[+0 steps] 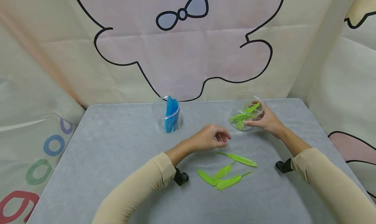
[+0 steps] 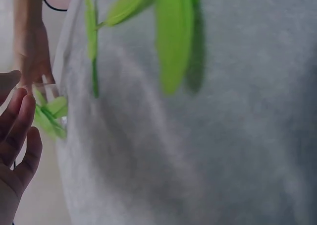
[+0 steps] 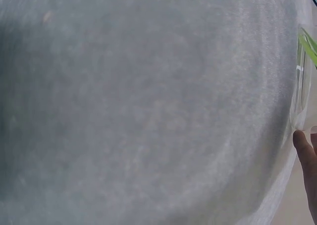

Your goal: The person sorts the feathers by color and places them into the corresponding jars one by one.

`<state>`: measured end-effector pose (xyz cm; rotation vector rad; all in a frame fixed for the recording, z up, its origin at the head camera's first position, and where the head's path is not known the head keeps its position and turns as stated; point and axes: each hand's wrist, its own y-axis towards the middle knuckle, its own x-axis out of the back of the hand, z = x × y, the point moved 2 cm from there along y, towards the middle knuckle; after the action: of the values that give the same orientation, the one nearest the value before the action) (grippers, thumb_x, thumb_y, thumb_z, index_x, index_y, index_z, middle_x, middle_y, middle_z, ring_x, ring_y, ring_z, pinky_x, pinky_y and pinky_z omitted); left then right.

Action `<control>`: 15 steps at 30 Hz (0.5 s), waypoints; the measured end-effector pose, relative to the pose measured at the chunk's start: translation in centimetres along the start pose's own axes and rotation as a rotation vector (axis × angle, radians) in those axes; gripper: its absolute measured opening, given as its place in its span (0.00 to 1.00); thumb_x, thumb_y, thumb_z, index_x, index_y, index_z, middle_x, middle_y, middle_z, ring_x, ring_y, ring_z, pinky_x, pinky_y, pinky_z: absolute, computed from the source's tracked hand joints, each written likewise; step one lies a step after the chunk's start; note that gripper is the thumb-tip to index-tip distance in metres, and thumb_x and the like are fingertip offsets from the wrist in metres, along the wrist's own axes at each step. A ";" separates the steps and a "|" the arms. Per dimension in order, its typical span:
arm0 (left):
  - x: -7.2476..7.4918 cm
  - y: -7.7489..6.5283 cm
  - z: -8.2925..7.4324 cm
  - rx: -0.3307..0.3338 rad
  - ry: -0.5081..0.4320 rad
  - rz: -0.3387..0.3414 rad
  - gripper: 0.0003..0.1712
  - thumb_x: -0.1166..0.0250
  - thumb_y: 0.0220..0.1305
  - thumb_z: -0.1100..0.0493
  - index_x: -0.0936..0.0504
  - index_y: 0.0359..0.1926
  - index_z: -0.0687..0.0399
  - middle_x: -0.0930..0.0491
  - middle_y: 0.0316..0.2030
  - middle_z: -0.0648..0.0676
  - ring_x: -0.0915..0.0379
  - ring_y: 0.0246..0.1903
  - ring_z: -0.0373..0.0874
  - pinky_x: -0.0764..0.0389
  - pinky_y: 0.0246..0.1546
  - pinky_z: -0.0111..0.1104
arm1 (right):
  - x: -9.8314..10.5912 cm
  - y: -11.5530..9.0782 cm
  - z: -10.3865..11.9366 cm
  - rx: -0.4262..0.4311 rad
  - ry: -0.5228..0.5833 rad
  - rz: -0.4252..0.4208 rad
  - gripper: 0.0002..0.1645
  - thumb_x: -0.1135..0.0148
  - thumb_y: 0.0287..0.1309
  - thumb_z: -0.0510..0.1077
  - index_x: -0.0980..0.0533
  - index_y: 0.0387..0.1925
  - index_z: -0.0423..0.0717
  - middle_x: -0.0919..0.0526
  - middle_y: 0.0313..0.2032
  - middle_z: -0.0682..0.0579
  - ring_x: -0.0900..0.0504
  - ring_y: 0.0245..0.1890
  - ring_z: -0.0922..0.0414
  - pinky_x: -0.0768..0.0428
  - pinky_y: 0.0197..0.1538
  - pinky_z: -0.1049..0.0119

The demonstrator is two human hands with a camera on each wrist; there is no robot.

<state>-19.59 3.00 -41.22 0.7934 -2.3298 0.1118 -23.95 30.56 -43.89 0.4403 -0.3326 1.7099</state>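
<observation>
My right hand (image 1: 268,120) grips a clear plastic cup (image 1: 235,111) from its right side, thumb in front. Inside that cup are several bright green feathers (image 1: 241,118). To the left and slightly nearer, my left hand (image 1: 209,137) hovers over the table with its fingers loosely bent, and nothing shows between them. Below it, more green feathers (image 1: 241,159) lie on the cloth, some overlapping in a small pile (image 1: 226,183). The left wrist view shows the left fingers (image 2: 17,116) apart from the cup. Only the thumb side of the right hand (image 3: 307,158) shows in the right wrist view.
A second clear cup (image 1: 160,119) holding upright blue feathers (image 1: 171,114) stands at the back left. Grey cloth covers the table (image 1: 123,136). Printed fabric walls (image 1: 229,54) rise behind and at both sides.
</observation>
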 end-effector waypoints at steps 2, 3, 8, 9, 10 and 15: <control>-0.4 -0.1 0.4 0.006 -0.005 0.006 0.10 0.32 0.62 0.68 0.15 0.45 0.64 0.15 0.34 0.52 0.22 0.32 0.33 0.22 0.38 0.21 | 0.0 0.0 0.1 -0.002 0.013 0.010 0.58 0.23 0.50 0.36 0.50 0.74 0.45 0.37 0.67 0.42 0.22 0.49 0.65 0.21 0.44 0.74; -0.6 -0.2 0.5 0.007 -0.008 0.010 0.10 0.32 0.62 0.68 0.15 0.45 0.64 0.15 0.34 0.53 0.22 0.33 0.32 0.22 0.38 0.21 | 0.0 0.0 0.1 0.000 0.019 0.014 0.60 0.23 0.50 0.36 0.51 0.75 0.45 0.37 0.68 0.42 0.23 0.50 0.66 0.21 0.46 0.74; -1.4 -0.6 1.6 0.024 -0.041 0.020 0.10 0.33 0.63 0.69 0.15 0.46 0.65 0.14 0.38 0.57 0.23 0.34 0.32 0.21 0.40 0.22 | 0.0 0.0 0.1 0.008 0.056 0.026 0.61 0.24 0.50 0.34 0.53 0.76 0.46 0.38 0.68 0.41 0.23 0.51 0.66 0.22 0.48 0.76; -1.6 -0.6 1.8 0.023 -0.043 0.023 0.11 0.32 0.63 0.70 0.15 0.46 0.65 0.14 0.38 0.58 0.22 0.34 0.32 0.21 0.41 0.22 | 0.0 0.1 0.1 0.019 0.050 0.030 0.61 0.24 0.50 0.34 0.53 0.76 0.44 0.38 0.68 0.40 0.23 0.51 0.66 0.22 0.47 0.76; -1.7 -0.7 2.0 0.024 -0.041 0.027 0.11 0.32 0.62 0.70 0.15 0.46 0.65 0.14 0.38 0.57 0.22 0.34 0.32 0.21 0.41 0.22 | 0.1 0.1 0.1 0.023 0.045 0.030 0.60 0.24 0.50 0.34 0.52 0.76 0.44 0.38 0.68 0.40 0.23 0.51 0.66 0.22 0.47 0.76; -2.3 -1.0 2.7 0.045 -0.046 0.050 0.12 0.30 0.59 0.71 0.15 0.46 0.64 0.14 0.37 0.57 0.23 0.34 0.31 0.22 0.40 0.21 | 0.2 0.1 0.1 0.029 0.024 0.032 0.58 0.24 0.50 0.34 0.50 0.75 0.43 0.37 0.68 0.40 0.23 0.50 0.65 0.22 0.45 0.75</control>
<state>-19.18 2.62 -44.84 0.7673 -2.3985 0.1705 -24.06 30.66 -43.73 0.4370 -0.2992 1.7513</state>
